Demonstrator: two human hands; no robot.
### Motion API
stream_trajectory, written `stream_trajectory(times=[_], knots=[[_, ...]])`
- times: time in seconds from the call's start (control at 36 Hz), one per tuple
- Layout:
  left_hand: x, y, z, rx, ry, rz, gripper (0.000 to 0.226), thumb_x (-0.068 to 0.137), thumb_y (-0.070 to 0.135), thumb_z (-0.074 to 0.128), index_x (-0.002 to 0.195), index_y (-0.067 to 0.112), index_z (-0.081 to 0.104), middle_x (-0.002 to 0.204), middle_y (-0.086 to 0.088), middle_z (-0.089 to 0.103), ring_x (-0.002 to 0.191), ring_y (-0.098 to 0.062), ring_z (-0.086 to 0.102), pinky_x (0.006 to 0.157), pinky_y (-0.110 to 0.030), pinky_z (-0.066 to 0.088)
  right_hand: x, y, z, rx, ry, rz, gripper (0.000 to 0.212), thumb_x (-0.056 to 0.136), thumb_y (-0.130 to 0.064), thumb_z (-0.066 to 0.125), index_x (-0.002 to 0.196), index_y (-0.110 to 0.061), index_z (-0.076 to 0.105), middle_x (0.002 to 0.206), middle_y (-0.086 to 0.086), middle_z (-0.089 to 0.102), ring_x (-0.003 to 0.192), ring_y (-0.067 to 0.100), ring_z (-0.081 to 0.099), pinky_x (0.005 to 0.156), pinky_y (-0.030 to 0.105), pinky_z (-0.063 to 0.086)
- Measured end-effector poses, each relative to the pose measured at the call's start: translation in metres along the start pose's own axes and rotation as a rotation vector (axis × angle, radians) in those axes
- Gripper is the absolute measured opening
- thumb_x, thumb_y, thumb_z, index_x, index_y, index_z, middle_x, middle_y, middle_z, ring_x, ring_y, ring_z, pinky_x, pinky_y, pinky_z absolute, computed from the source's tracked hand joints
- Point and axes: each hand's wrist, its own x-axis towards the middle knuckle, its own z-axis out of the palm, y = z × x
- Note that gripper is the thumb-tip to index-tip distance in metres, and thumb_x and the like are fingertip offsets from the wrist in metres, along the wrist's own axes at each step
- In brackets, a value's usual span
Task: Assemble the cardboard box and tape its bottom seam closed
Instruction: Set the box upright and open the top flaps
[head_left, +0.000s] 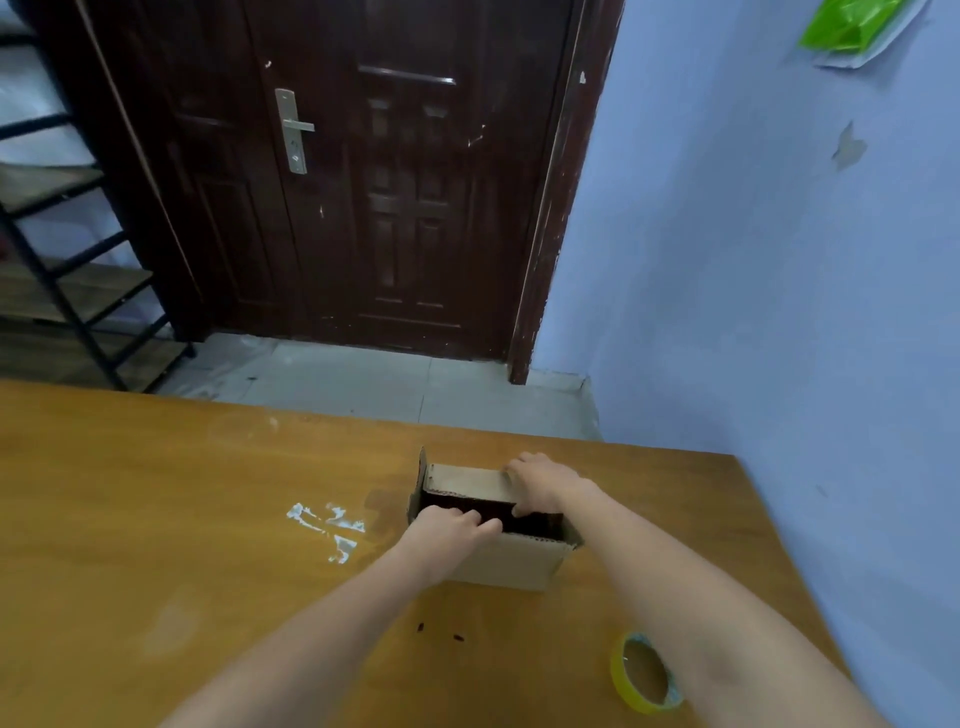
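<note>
Head view: both hands (457, 525) at box (511, 564) rim, table edge (769, 499) nearby.

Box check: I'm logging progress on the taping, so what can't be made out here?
Head view only:
- Box inside: dark, contents unreadable.
- Underside seam: faces the table, hidden.
- Left hand fingertips: curl over the near flap, out of sight.
- Tape roll: right forearm covers its edge; loose end not visible.
</note>
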Motion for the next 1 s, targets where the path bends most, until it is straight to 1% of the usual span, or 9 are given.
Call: stream_trajectory(times=[0.14, 0.22, 0.36, 0.47, 0.56, 0.69, 0.78, 0.89, 1.0], knots=[[-0.009, 0.002, 0.013, -0.006, 0.039, 0.05, 0.076, 0.086, 0.0, 0.054, 0.146, 0.02, 0.013, 0.123, -0.011, 0.052, 0.095, -0.029, 0.056, 0.06, -0.036, 0.043, 0.009, -0.006, 0.008, -0.09, -0.011, -0.05, 0.065, 0.082, -0.029, 0.069, 0.136, -0.014, 0.037, 0.135, 0.008, 0.045, 0.121, 0.028, 0.047, 0.095, 0.042, 0.046], [-0.014, 0.005, 0.022, -0.013, 0.047, 0.066, 0.07, 0.092, 0.005, 0.046, 0.148, 0.022, 0.008, 0.141, -0.014, 0.042, 0.113, -0.033, 0.052, 0.083, -0.041, 0.047, 0.016, -0.006, 0.006, -0.066, 0.004, -0.053, 0.054, 0.083, -0.024, 0.065, 0.132, -0.013, 0.043, 0.13, 0.008, 0.05, 0.115, 0.027, 0.051, 0.092, 0.04, 0.048], [-0.021, 0.014, 0.035, -0.053, 0.068, 0.04, 0.059, 0.098, 0.026, 0.042, 0.147, 0.025, 0.009, 0.15, -0.014, 0.033, 0.134, -0.034, 0.037, 0.107, -0.047, 0.033, 0.022, 0.005, -0.007, 0.186, -0.101, 0.007, 0.055, 0.086, -0.019, 0.062, 0.138, -0.021, 0.045, 0.138, 0.004, 0.049, 0.124, 0.025, 0.046, 0.104, 0.04, 0.038], [-0.025, 0.017, 0.045, -0.07, 0.084, 0.035, 0.059, 0.101, 0.032, 0.034, 0.147, 0.031, -0.002, 0.156, -0.008, 0.02, 0.141, -0.032, 0.024, 0.112, -0.047, 0.023, 0.031, 0.012, -0.025, 0.327, -0.076, 0.035, 0.037, 0.094, -0.017, 0.051, 0.131, -0.014, 0.054, 0.138, 0.007, 0.051, 0.128, 0.026, 0.045, 0.107, 0.04, 0.034], [-0.029, 0.018, 0.049, -0.062, 0.096, 0.056, 0.061, 0.101, 0.034, 0.03, 0.146, 0.036, -0.011, 0.158, -0.004, 0.014, 0.144, -0.031, 0.017, 0.114, -0.048, 0.017, 0.038, 0.015, -0.027, 0.329, -0.046, 0.066, 0.036, 0.098, -0.02, 0.045, 0.133, -0.011, 0.052, 0.138, 0.01, 0.05, 0.127, 0.029, 0.046, 0.106, 0.04, 0.035], [-0.038, 0.023, 0.056, -0.037, 0.135, 0.052, 0.071, 0.097, 0.035, 0.04, 0.149, 0.033, -0.008, 0.158, -0.005, 0.017, 0.144, -0.032, 0.015, 0.113, -0.052, 0.012, 0.05, 0.015, -0.011, 0.237, 0.136, 0.138, 0.033, 0.101, -0.026, 0.036, 0.126, -0.013, 0.052, 0.128, 0.014, 0.057, 0.116, 0.031, 0.053, 0.102, 0.045, 0.038], [-0.04, 0.028, 0.062, -0.058, 0.129, 0.032, 0.079, 0.093, 0.036, 0.047, 0.149, 0.033, -0.009, 0.158, -0.006, 0.013, 0.145, -0.034, 0.006, 0.112, -0.055, 0.002, 0.058, 0.013, 0.003, 0.161, 0.264, 0.158, 0.035, 0.101, -0.02, 0.036, 0.134, -0.015, 0.044, 0.132, 0.013, 0.054, 0.125, 0.03, 0.047, 0.113, 0.054, 0.017], [-0.041, 0.03, 0.068, -0.068, 0.09, 0.014, 0.085, 0.092, 0.037, 0.048, 0.146, 0.035, -0.018, 0.157, -0.003, -0.011, 0.142, -0.032, -0.018, 0.108, -0.055, -0.015, 0.062, 0.008, 0.018, 0.137, 0.318, 0.136, 0.049, 0.1, -0.011, 0.033, 0.148, -0.015, 0.023, 0.149, 0.011, 0.036, 0.14, 0.029, 0.028, 0.117, 0.052, 0.007], [-0.038, 0.03, 0.078, -0.091, 0.036, 0.021, 0.09, 0.092, 0.035, 0.048, 0.142, 0.039, -0.025, 0.147, 0.005, -0.04, 0.135, -0.025, -0.039, 0.104, -0.049, -0.029, 0.06, 0.003, 0.03, 0.153, 0.239, 0.17, 0.06, 0.102, -0.036, 0.022, 0.151, -0.018, -0.007, 0.16, 0.006, 0.0, 0.147, 0.027, -0.005, 0.114, 0.052, -0.01]])
